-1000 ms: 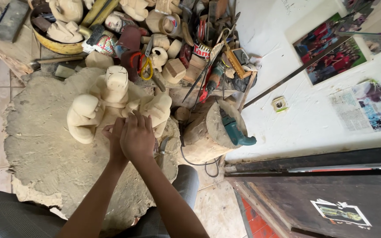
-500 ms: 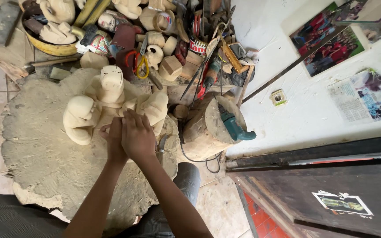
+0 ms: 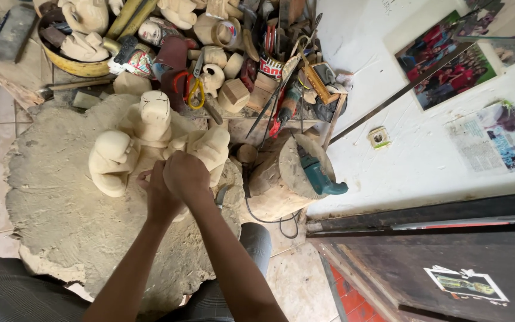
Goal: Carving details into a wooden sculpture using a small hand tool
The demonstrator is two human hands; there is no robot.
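A pale unfinished wooden carving [image 3: 150,140] of a figure with rounded limbs rests on a wide stump [image 3: 67,203] coated in sawdust. Both of my hands press against its near side. My right hand [image 3: 186,176] lies on top, fingers curled against the wood. My left hand [image 3: 157,194] sits just under and left of it, fingers bent at the carving. Any tool in the hands is hidden from view.
A crowded pile of carved wooden pieces, scissors with red and yellow handles [image 3: 193,89], cans and tools fills the top. A teal power tool [image 3: 317,173] lies on a small log [image 3: 281,179]. A white wall [image 3: 424,143] with photographs stands right. Dark wooden boards [image 3: 436,268] lie lower right.
Both hands stay pressed on the carving with only slight shifts. The view has moved a little.
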